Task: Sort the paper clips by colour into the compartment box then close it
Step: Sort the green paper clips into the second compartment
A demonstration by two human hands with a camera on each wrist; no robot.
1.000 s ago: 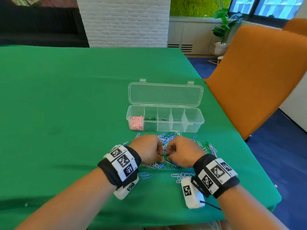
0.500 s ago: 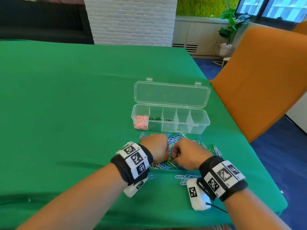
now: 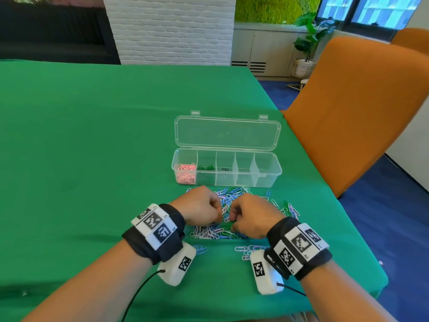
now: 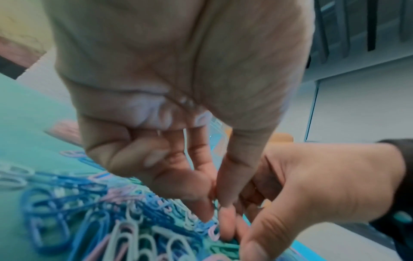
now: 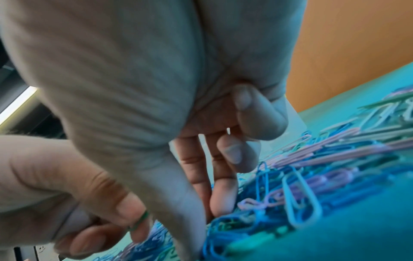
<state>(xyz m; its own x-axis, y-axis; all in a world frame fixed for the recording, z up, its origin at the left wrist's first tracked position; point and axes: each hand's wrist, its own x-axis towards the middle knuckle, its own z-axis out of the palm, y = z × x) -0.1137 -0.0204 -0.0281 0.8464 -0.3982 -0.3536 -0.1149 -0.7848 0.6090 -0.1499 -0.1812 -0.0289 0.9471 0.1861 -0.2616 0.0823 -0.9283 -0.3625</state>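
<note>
A pile of blue, pink, white and green paper clips (image 3: 229,196) lies on the green cloth in front of the clear compartment box (image 3: 267,180). The box lid (image 3: 227,133) is folded back open. Pink clips (image 3: 185,174) fill the leftmost compartment and green clips (image 3: 205,173) the one beside it. Both hands work close together at the pile's near side. My left hand (image 3: 219,216) pinches a green clip (image 5: 139,221) against its thumb. My right hand (image 3: 232,221) has curled fingers, its thumb and forefinger dipping into the clips (image 5: 312,176); what they hold is hidden.
An orange chair (image 3: 348,112) stands close to the table's right edge. A few stray clips (image 3: 248,249) lie near my right wrist, and more (image 3: 290,209) to the right of the pile. Green cloth (image 3: 81,147) stretches far to the left and behind the box.
Both hands have stayed over the pile, fingers working close together. Only my head view has shifted a little.
</note>
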